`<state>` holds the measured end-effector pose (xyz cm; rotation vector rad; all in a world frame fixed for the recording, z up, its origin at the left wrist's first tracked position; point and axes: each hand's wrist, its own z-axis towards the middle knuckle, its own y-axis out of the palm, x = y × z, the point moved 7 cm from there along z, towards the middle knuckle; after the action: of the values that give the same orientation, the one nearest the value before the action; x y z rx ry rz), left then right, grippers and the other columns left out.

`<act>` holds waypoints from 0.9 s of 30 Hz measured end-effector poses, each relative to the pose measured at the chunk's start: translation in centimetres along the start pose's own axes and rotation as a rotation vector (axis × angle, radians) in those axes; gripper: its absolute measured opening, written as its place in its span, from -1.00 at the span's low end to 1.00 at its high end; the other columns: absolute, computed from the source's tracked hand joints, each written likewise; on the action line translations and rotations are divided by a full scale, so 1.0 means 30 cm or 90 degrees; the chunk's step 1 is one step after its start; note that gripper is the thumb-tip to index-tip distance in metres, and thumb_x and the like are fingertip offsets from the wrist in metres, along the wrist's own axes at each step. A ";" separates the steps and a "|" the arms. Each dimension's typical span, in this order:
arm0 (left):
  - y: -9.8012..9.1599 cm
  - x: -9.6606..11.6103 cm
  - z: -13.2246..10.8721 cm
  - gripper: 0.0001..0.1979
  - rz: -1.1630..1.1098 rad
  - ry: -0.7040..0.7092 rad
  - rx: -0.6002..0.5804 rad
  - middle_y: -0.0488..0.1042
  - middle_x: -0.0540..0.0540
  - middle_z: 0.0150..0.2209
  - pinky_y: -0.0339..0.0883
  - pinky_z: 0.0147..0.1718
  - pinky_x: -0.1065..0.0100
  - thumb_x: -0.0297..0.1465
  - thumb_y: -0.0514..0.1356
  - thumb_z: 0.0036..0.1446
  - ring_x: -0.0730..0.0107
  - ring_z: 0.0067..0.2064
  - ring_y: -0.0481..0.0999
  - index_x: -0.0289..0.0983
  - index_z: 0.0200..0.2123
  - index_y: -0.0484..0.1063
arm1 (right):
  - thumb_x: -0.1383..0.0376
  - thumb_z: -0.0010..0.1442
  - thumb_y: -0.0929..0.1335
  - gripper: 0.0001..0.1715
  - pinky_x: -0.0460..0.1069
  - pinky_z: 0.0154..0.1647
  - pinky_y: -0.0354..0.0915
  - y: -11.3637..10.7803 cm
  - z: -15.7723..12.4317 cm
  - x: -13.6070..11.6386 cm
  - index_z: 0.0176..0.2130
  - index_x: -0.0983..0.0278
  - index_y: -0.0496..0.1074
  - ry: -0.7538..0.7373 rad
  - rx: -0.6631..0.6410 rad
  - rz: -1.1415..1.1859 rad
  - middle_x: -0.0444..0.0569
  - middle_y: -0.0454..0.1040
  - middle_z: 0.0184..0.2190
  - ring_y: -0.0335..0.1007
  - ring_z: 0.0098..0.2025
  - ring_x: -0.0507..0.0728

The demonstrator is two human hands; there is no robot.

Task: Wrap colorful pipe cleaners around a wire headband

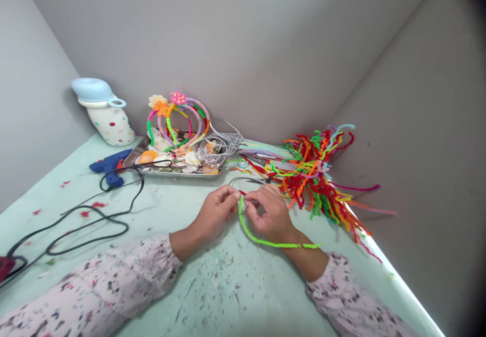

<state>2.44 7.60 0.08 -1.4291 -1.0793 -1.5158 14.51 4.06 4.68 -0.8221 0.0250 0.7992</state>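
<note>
One wild bundle of multicoloured fuzzy pipe cleaners [306, 159] was sprawled at the right, strands too tangled for counting; one shallow metal tray [176, 176] was heaped up; one white bottle with a blue lid [110, 119] was parked left. And here, two hands! By the left hand [214, 208], one lime-green fuzzy pipe cleaner [273, 245] was pinched at its upper end, its tail draped across the right wrist; the right hand [271, 213] was curled close, its exact grip hidden. Light, soft, easily bent, the strand seemed best held near its tip. Behind, three bright petalled flowers [162, 107] were counted.
</note>
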 end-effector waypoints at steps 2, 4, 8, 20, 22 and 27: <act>-0.005 -0.004 0.000 -0.71 0.005 -0.004 0.012 0.21 0.10 -0.63 0.02 -0.60 0.46 -0.21 0.15 0.13 0.58 -0.62 0.14 -0.28 -0.51 0.26 | 0.38 0.13 0.30 -0.92 0.06 -0.24 0.17 -0.001 0.000 0.000 -0.34 0.24 0.39 0.007 -0.004 0.001 -0.09 0.41 -0.49 0.28 -0.37 0.11; -0.010 -0.009 0.000 -0.70 0.008 -0.007 0.022 0.19 0.11 -0.65 0.00 -0.61 0.46 -0.20 0.15 0.12 0.58 -0.63 0.12 -0.28 -0.52 0.25 | 0.36 0.13 0.30 -0.94 0.07 -0.24 0.16 -0.002 0.000 -0.001 -0.33 0.24 0.39 0.011 -0.008 0.001 -0.09 0.42 -0.48 0.29 -0.37 0.12; -0.016 -0.013 0.003 -0.70 0.017 -0.009 0.031 0.19 0.11 -0.66 -0.01 -0.61 0.46 -0.20 0.17 0.09 0.57 -0.63 0.12 -0.27 -0.53 0.26 | 0.29 0.14 0.33 -0.91 0.08 -0.23 0.16 0.000 -0.001 -0.006 -0.30 0.25 0.39 0.017 -0.023 -0.010 -0.08 0.41 -0.47 0.28 -0.36 0.12; -0.020 -0.010 0.005 -0.70 0.055 -0.009 0.040 0.18 0.13 -0.68 -0.06 -0.63 0.46 -0.21 0.18 0.09 0.59 -0.65 0.07 -0.27 -0.55 0.24 | 0.32 0.15 0.33 -0.94 0.07 -0.22 0.15 0.013 0.001 -0.014 -0.31 0.25 0.40 -0.008 -0.040 -0.051 -0.09 0.37 -0.50 0.25 -0.36 0.12; -0.020 -0.011 0.006 -0.69 0.049 -0.008 0.042 0.18 0.12 -0.69 -0.07 -0.63 0.46 -0.21 0.19 0.08 0.59 -0.65 0.07 -0.27 -0.56 0.24 | 0.32 0.16 0.32 -0.95 0.07 -0.23 0.15 0.011 0.002 -0.018 -0.32 0.25 0.40 -0.020 -0.032 -0.061 -0.09 0.36 -0.51 0.24 -0.38 0.12; -0.023 -0.015 0.007 -0.68 0.044 -0.003 0.046 0.17 0.12 -0.69 -0.07 -0.63 0.46 -0.21 0.19 0.07 0.58 -0.64 0.06 -0.27 -0.57 0.23 | 0.33 0.18 0.31 -0.93 0.06 -0.24 0.14 0.011 0.004 -0.027 -0.35 0.24 0.39 -0.054 -0.014 -0.104 -0.10 0.33 -0.54 0.23 -0.40 0.11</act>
<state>1.89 8.03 -0.41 -1.4062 -1.0670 -1.4116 13.68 3.76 4.79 -0.7993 -0.1257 0.6803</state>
